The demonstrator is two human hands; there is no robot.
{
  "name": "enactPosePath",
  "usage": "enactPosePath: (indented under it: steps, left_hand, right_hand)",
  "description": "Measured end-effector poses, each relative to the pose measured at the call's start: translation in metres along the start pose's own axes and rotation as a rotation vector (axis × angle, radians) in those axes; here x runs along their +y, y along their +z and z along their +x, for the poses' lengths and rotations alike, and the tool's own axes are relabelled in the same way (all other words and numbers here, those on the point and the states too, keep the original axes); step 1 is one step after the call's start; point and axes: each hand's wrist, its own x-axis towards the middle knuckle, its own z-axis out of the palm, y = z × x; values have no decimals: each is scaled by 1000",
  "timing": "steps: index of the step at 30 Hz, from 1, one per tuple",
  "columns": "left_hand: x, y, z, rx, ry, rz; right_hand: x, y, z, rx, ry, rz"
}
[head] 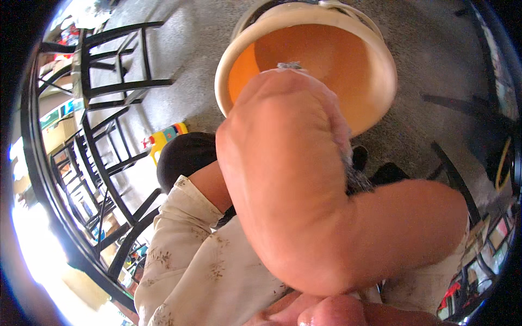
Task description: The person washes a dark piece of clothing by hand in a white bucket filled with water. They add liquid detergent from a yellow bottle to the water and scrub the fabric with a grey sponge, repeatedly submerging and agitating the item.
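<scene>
Very close to the camera, my right hand (285,110) is bent at the wrist, its back towards me and its fingers curled down and mostly out of sight. Grey fibrous material (359,177) shows past its right side, with a tuft beyond the knuckles; what it is exactly I cannot tell. Behind the hand lies a cream plastic bucket (387,77), tilted with its mouth towards me and its inside orange. My left forearm comes out of a cream patterned sleeve (183,212) and passes behind my right arm. My left hand is out of view.
A yellow plastic bottle (165,138) with a red cap lies on the grey floor (183,73), left of my dark-covered knee (187,159). Black metal frames (118,87) with legs stand along the left. Shelving with goods (485,261) shows at the lower right.
</scene>
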Motion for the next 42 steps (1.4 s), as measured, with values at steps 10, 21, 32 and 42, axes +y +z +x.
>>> enactPosePath:
  steps: [10,21,32,42]
  left_hand:
    - [-2,18,-16,12,9,-10]
    - [11,25,20,71,-72,-75]
    - [10,26,12,41,-84,-72]
    - [31,26,44,54,-90,-53]
  right_hand:
    - [12,11,1,119,98,38]
    - [-23,2,-22,316,40,-122]
    - [-12,11,-8,306,56,-92]
    - [-23,8,-11,392,70,-164]
